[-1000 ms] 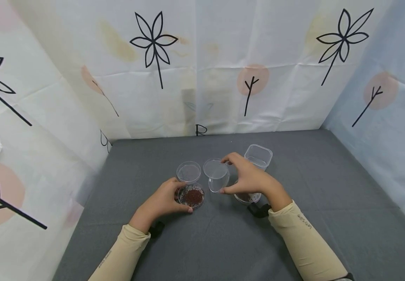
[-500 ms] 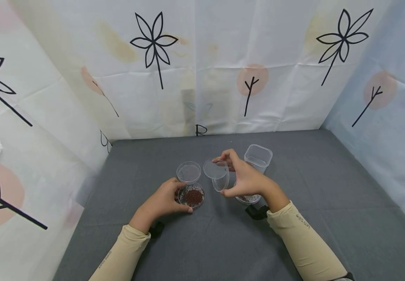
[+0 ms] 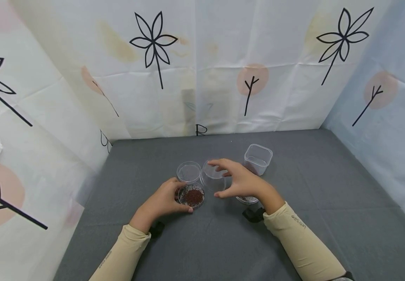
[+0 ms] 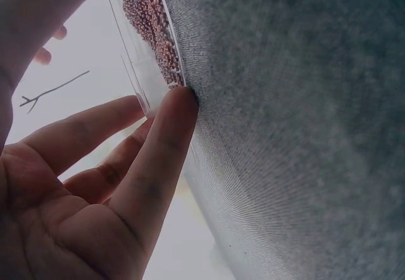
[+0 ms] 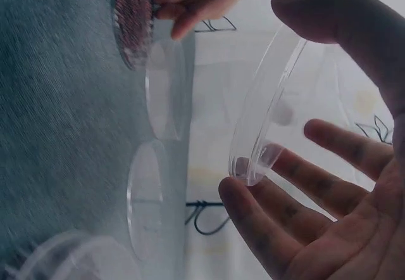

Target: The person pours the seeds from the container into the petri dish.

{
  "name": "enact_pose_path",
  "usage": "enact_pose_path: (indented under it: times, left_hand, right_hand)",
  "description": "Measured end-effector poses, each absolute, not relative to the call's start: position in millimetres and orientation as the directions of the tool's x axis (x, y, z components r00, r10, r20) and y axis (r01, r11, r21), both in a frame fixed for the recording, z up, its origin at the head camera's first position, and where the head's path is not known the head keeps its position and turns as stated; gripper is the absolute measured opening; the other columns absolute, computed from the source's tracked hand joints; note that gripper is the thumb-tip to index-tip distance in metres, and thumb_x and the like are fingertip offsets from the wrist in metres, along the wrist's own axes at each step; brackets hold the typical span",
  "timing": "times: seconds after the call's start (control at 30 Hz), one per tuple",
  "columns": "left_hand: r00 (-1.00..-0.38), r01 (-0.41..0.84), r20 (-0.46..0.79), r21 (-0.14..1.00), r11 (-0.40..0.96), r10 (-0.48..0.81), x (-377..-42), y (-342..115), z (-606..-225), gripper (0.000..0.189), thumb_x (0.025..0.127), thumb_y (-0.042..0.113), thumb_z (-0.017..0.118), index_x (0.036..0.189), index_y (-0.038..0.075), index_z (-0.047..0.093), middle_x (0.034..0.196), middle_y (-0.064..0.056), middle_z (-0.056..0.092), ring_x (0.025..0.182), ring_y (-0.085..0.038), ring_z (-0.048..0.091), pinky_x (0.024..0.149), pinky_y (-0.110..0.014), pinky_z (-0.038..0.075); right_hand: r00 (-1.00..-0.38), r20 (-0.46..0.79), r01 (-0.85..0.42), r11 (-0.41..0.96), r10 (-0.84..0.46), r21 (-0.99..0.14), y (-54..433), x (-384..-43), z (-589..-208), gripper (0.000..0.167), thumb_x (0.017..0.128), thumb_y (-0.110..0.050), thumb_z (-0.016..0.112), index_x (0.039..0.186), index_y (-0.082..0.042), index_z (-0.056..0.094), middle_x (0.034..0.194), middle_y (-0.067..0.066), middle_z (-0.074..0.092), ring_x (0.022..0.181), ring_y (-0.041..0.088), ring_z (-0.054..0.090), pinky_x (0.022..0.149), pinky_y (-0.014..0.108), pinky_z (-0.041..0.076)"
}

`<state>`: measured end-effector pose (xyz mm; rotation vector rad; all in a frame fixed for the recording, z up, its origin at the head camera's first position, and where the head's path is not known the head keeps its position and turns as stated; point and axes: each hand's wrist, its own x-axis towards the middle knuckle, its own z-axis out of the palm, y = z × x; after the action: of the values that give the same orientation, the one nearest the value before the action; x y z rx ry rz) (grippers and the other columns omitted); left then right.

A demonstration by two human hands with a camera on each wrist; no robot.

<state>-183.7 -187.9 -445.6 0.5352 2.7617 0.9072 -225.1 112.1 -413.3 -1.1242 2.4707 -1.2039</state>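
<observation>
My right grip (image 3: 241,180), in a wide pinch, held a clear lid (image 5: 266,106) aloft; my left grip (image 3: 167,198) held the grain dish (image 4: 143,71) on the table (image 3: 202,249) (covering it, I judged, called for levelling next)

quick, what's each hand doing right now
Left hand: holding the grain dish by its edge.
Right hand: holding a clear dish by its rim.

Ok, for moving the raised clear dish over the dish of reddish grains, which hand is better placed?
Likely the right hand: its fingers hold the raised clear dish off the tabletop, near the grain dish. The left hand grips the grain dish by its edge.
</observation>
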Motion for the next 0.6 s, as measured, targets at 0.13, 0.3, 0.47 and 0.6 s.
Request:
enact_pose_path:
  times: [0.13, 0.3, 0.47, 0.6]
  left_hand:
    - [-0.913, 0.293, -0.058, 0.597, 0.747, 0.404, -183.9, -188.5, -445.2, 0.091, 0.075, 0.036, 0.1, 0.149, 0.001, 0.06, 0.13, -0.015, 0.063, 0.097, -0.017, 0.061, 0.086, -0.038, 0.055]
    - [-0.907, 0.308, -0.052, 0.594, 0.743, 0.417, -183.8, -189.6, -444.6, 0.09, 0.076, 0.037, 0.099, 0.149, 0.002, 0.06, 0.127, -0.014, 0.063, 0.094, -0.015, 0.059, 0.083, -0.037, 0.054]
    - [-0.89, 0.331, -0.041, 0.629, 0.704, 0.454, -183.9, -190.3, -445.5, 0.09, 0.075, 0.039, 0.099, 0.149, 0.004, 0.06, 0.128, -0.011, 0.064, 0.102, -0.018, 0.062, 0.086, -0.035, 0.058]
    - [-0.867, 0.346, -0.035, 0.675, 0.651, 0.497, -184.6, -190.1, -447.0, 0.091, 0.074, 0.04, 0.1, 0.15, 0.008, 0.06, 0.132, -0.009, 0.063, 0.115, -0.022, 0.063, 0.09, -0.035, 0.061]
  right_hand:
    - [-0.674, 0.155, -0.588, 0.398, -0.722, -0.704, 102.2, -223.9, -419.9, 0.075, 0.083, -0.027, 0.093, 0.146, -0.006, 0.059, 0.147, 0.013, 0.059, 0.135, 0.034, 0.059, 0.108, 0.054, 0.053]
    - [-0.653, 0.13, -0.631, 0.441, -0.746, -0.639, 92.2, -220.8, -426.4, 0.065, 0.082, -0.031, 0.093, 0.134, -0.005, 0.066, 0.134, 0.009, 0.063, 0.122, 0.031, 0.064, 0.1, 0.045, 0.057]
    - [-0.647, 0.107, -0.664, 0.489, -0.755, -0.565, 85.9, -218.2, -431.3, 0.064, 0.082, -0.032, 0.093, 0.133, -0.005, 0.067, 0.132, 0.008, 0.064, 0.112, 0.028, 0.064, 0.093, 0.042, 0.056]
    - [-0.644, 0.102, -0.677, 0.502, -0.758, -0.539, 81.7, -215.3, -433.1, 0.063, 0.082, -0.03, 0.093, 0.133, -0.004, 0.067, 0.133, 0.008, 0.062, 0.119, 0.027, 0.062, 0.101, 0.045, 0.054]
